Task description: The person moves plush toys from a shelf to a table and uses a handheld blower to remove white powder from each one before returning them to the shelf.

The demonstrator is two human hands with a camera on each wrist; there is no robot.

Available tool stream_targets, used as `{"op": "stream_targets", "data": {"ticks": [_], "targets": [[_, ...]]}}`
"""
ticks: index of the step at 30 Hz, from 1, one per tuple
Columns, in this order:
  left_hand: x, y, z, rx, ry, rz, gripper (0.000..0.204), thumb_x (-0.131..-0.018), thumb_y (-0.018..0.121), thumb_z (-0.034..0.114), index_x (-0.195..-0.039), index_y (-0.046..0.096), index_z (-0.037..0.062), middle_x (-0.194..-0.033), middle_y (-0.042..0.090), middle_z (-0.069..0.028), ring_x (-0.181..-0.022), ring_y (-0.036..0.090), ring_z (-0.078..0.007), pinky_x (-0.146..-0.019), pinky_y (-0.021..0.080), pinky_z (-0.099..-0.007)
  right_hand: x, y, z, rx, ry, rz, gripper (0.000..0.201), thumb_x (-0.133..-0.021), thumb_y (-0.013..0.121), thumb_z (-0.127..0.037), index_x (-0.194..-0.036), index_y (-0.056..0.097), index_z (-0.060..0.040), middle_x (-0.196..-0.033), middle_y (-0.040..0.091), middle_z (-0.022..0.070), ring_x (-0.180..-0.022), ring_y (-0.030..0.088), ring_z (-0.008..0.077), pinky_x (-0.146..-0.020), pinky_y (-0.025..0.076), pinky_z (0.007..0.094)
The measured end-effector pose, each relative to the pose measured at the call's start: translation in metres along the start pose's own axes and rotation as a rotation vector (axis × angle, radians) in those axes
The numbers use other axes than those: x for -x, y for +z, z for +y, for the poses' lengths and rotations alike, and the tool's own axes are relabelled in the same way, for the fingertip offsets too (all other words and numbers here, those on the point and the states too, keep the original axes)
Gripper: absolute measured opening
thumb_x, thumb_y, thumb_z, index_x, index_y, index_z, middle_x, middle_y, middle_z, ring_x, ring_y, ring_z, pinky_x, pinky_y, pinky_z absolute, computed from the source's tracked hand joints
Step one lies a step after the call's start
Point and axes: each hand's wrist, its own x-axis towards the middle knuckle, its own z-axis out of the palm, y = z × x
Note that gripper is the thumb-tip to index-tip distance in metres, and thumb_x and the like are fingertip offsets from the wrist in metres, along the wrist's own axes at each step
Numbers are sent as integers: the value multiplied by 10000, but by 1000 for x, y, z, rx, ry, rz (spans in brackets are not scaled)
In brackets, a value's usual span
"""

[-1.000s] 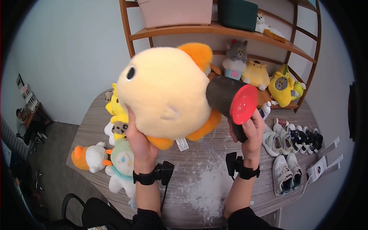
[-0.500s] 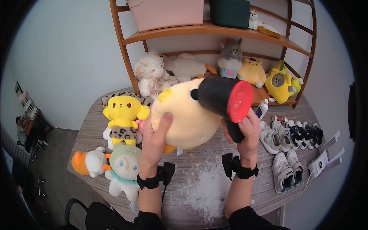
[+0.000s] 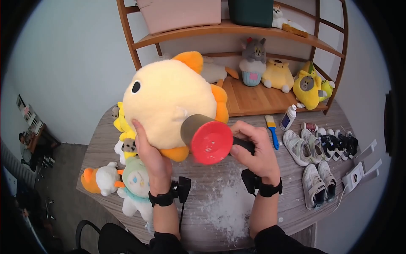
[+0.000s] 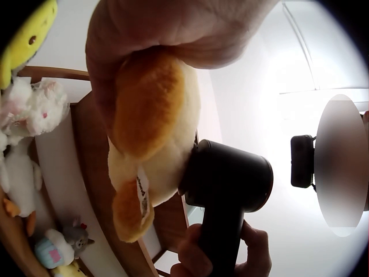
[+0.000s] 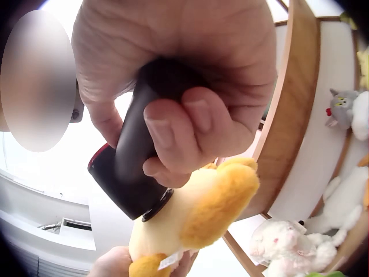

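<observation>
A cream plush point(image 3: 165, 97) with orange fins or feet and a black eye is held up above the table, turned so the eye faces left. My left hand point(image 3: 154, 163) grips its lower left side, thumb on the cream fabric. My right hand point(image 3: 258, 152) holds the handle of a black device with a red round end point(image 3: 212, 143). In the left wrist view the device's dark barrel point(image 4: 230, 173) meets the plush's body point(image 4: 179, 144). The right wrist view shows my fingers point(image 5: 179, 127) curled round the handle, with the barrel's far end against the cream fabric point(image 5: 158, 231).
Several plush toys point(image 3: 136, 182) lie at the table's left. Behind stands a wooden shelf point(image 3: 253, 101) with more plushes and bins. A blue-handled brush point(image 3: 273, 133), a white bottle point(image 3: 288, 117) and several shoes point(image 3: 313, 186) are at the right. White powder point(image 3: 226, 207) covers part of the table.
The plush has turned from showing its face to showing its side, and moved left. My right hand has brought the device down and left across the plush's lower right side.
</observation>
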Motion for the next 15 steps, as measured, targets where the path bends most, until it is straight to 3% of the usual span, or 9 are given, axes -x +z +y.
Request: {"op": "stream_targets", "data": {"ticks": [5, 6, 10, 13, 15], "targets": [[1, 2, 7, 1, -13, 6, 573, -1072, 343, 446, -1429, 409, 2, -1385, 538, -135, -1226, 566, -221, -1025, 458, -352, 3, -7, 6, -178, 97, 138, 283, -862, 672, -234, -949, 601, 25, -723, 629, 25, -640, 521, 53, -581, 384, 225], [3, 0, 6, -23, -20, -13, 574, -1073, 342, 443, -1427, 407, -5, -1390, 531, -142, -1225, 563, -223, -1024, 455, -350, 4, -9, 11, -181, 40, 136, 353, -896, 646, -273, -1049, 603, 41, -762, 630, 16, -568, 462, 34, -518, 337, 205], [4, -2, 5, -144, -23, -149, 562, -1073, 366, 430, -1402, 442, -20, -1343, 564, -129, -1194, 569, -198, -1004, 452, -330, 5, -3, 3, -418, -4, 209, 491, -914, 608, -288, -1260, 546, 55, -845, 640, 38, -491, 420, 17, -424, 284, 181], [10, 3, 6, -339, 52, -273, 537, -1073, 389, 399, -1385, 464, -31, -1325, 571, -114, -1185, 556, -180, -1009, 429, -317, 5, -1, 3, -473, 16, 229, 463, -918, 588, -297, -1220, 563, 53, -846, 639, 64, -493, 434, 29, -428, 310, 187], [16, 8, 4, -403, 82, -288, 520, -1069, 417, 378, -1365, 477, -46, -1309, 577, -111, -1172, 549, -168, -1004, 416, -306, 1, 0, 0, -344, 66, 247, 536, -911, 536, -417, -1148, 559, 63, -770, 607, 102, -459, 473, 101, -422, 364, 225]]}}
